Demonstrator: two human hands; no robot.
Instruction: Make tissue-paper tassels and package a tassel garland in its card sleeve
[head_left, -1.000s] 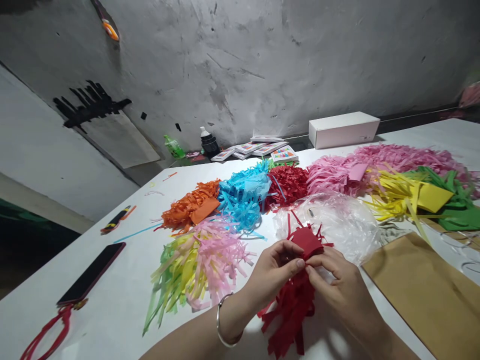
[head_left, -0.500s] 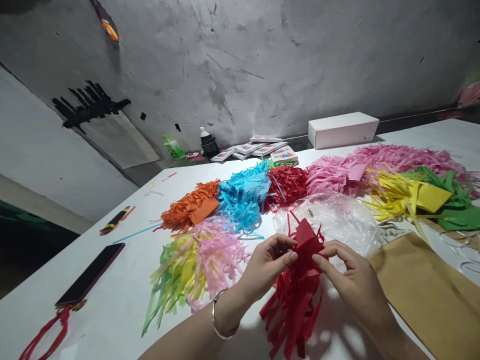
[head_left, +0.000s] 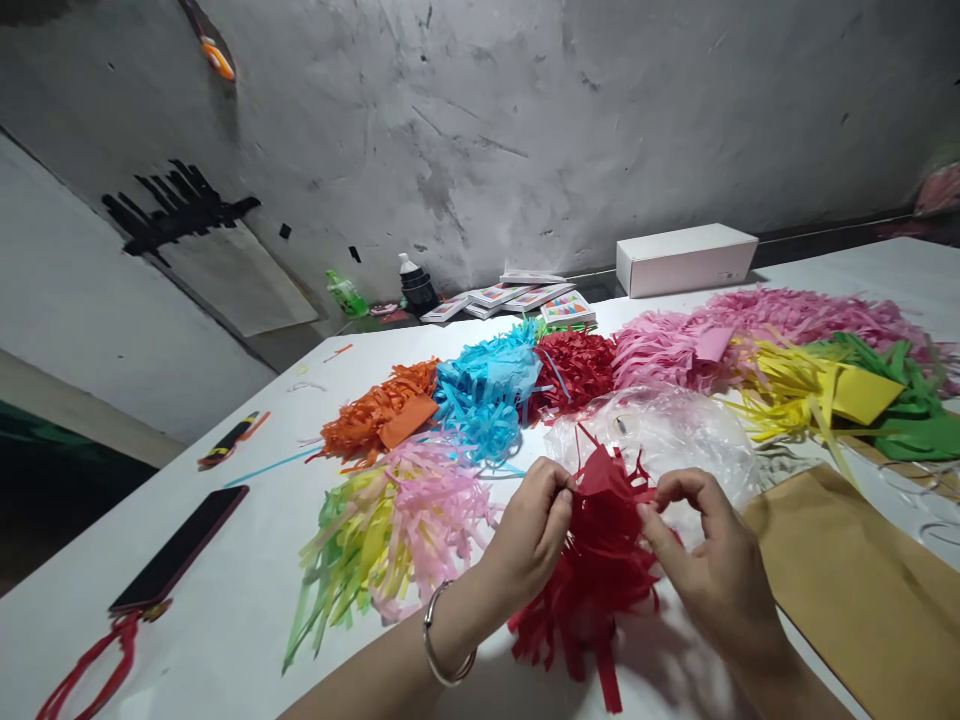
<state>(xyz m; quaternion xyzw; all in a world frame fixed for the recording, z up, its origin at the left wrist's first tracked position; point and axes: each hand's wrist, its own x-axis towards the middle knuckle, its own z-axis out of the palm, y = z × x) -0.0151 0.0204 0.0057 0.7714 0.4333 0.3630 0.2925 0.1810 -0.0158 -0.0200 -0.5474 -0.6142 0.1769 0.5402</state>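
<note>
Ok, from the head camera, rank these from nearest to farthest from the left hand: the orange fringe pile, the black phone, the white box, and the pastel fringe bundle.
Measured from the left hand:
1. Pastel fringe bundle, just to its left on the table.
2. Orange fringe pile, farther back and left.
3. Black phone, far left near the table edge.
4. White box, at the back by the wall.

The red paper bunch (head_left: 600, 560) is made of many thin cut strips, like a fluffy tassel. Its top is a flat folded red piece that points up, with a few thin strips sticking out around it. The long strips hang down and spread out, and the lowest ones touch the white table (head_left: 225, 640). It sits just in front of the clear plastic bag (head_left: 675, 435).
</note>
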